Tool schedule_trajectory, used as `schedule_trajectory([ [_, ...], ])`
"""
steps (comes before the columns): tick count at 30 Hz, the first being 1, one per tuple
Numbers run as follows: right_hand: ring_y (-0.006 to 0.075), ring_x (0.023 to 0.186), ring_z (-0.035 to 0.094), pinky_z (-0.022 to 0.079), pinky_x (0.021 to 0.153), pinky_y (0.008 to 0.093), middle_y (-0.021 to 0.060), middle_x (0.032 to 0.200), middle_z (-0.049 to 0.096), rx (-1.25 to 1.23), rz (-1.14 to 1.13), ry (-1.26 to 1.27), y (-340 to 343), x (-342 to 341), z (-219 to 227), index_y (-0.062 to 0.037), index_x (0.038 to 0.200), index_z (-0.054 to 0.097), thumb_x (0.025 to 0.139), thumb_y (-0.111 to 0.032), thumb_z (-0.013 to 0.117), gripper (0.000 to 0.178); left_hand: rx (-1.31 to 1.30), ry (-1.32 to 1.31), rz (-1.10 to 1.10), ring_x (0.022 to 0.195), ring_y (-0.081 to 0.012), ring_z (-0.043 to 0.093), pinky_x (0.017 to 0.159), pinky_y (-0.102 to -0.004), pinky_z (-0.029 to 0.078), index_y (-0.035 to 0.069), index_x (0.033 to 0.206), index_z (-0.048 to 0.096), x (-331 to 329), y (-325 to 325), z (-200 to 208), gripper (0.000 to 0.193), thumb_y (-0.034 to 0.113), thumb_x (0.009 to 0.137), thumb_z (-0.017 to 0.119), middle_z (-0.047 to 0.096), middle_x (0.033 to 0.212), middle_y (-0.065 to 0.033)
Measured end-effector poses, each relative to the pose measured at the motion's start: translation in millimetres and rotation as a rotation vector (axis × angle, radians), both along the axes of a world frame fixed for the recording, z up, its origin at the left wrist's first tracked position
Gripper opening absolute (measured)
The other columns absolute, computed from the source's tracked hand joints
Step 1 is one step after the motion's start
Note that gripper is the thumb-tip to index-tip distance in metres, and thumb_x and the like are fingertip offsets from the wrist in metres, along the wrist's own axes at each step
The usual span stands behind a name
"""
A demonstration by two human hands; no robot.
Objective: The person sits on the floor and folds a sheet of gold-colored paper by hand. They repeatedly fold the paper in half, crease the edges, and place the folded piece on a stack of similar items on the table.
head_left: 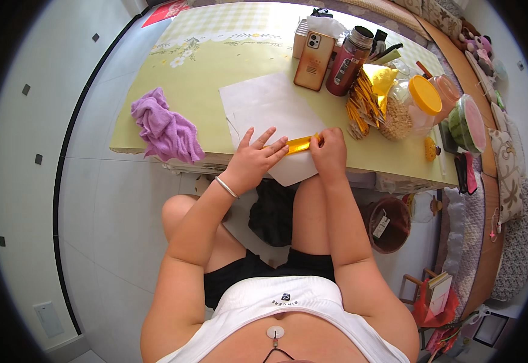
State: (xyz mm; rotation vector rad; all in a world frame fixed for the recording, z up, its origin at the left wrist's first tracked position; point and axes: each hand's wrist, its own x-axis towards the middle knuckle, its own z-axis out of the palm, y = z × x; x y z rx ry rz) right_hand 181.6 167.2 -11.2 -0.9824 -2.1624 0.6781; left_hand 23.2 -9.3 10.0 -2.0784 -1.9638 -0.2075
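Head view: a gold foil strip (pixel 299 145) lies between the two hands, over a white paper sheet (pixel 264 100) at the table's (pixel 215 75) near side.
Left hand (pixel 249 164): fingers spread and flattened, fingertips at the strip's left end.
Right hand (pixel 331 151): curled, thumb and fingers seemingly pinching the strip's right end; the exact contact is hidden.
Foil risk: thin and glossy, it could crease or tear if the hands pull unevenly, or skew if the left fingertips slip.
Paper risk: its near corner juts past the table edge above the lap; a brush from a thigh or forearm could drag sheet and foil together.
Crowded right: a wide rightward swing could scatter the gold foil bundle (pixel 360 112) or bump the yellow-lidded jar (pixel 412 106).
Far side: the smartphone (pixel 313 60) and maroon bottle (pixel 349 63) stand just beyond the paper, limiting forward reach.
Leftward room: plain tablecloth runs from the paper to the purple towel (pixel 164 127).
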Motion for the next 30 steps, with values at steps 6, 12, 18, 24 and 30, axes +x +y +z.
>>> schedule_trajectory([
  [6,0.0349,0.129,0.051,0.041,0.109,0.0453,0.019,0.136,0.056,0.479,0.015,-0.271,-12,-3,5,-0.0015,0.119,0.063,0.084,-0.019,0.075,0.04,-0.062,0.084,0.024,0.15,-0.0244,0.036,0.12,-0.0646,0.022,0.023,0.149,0.052,2,0,-5,0.06,0.011,0.09,0.062,0.047,0.157,0.0047],
  [12,0.0338,0.154,0.026,0.019,0.125,0.0474,0.0217,0.162,0.034,0.33,0.493,-0.422,-52,0,-8,0.0009,0.155,0.035,0.092,-0.042,0.066,0.081,-0.072,-0.037,0.033,0.15,-0.025,0.037,0.119,-0.0651,0.022,0.02,0.151,0.049,1,-1,-8,0.064,0.011,0.089,0.063,0.045,0.159,0.003],
  [18,0.0338,0.154,0.026,0.02,0.125,0.0467,0.0209,0.164,0.031,0.399,0.495,-0.55,-7,31,2,0.0007,0.158,0.028,0.091,-0.06,0.061,0.096,-0.122,-0.051,0.129,0.154,-0.0266,0.029,0.121,-0.0623,0.019,0.012,0.158,0.036,6,-24,-10,0.071,0.008,0.09,0.056,0.033,0.166,-0.0048],
  [24,0.0319,0.154,0.025,0.02,0.125,0.0464,0.0189,0.164,0.031,0.415,0.465,-0.565,8,45,0,-0.0003,0.158,0.03,0.092,-0.064,0.057,0.095,-0.129,0.042,0.312,0.156,-0.0306,0.021,0.121,-0.064,0.015,0.003,0.159,0.03,12,-57,-36,0.07,0.013,0.094,0.053,0.023,0.168,-0.0148],
  [30,0.0306,0.155,0.023,0.017,0.126,0.0457,0.0176,0.166,0.026,0.368,0.449,-0.578,4,44,3,-0.0025,0.16,0.027,0.094,-0.063,0.055,0.093,0.305,-0.183,0.209,0.142,-0.0371,0.045,0.119,-0.0614,0.025,-0.003,0.134,0.059,14,-57,-9,0.055,0.019,0.086,0.071,0.057,0.143,-0.0203],
])
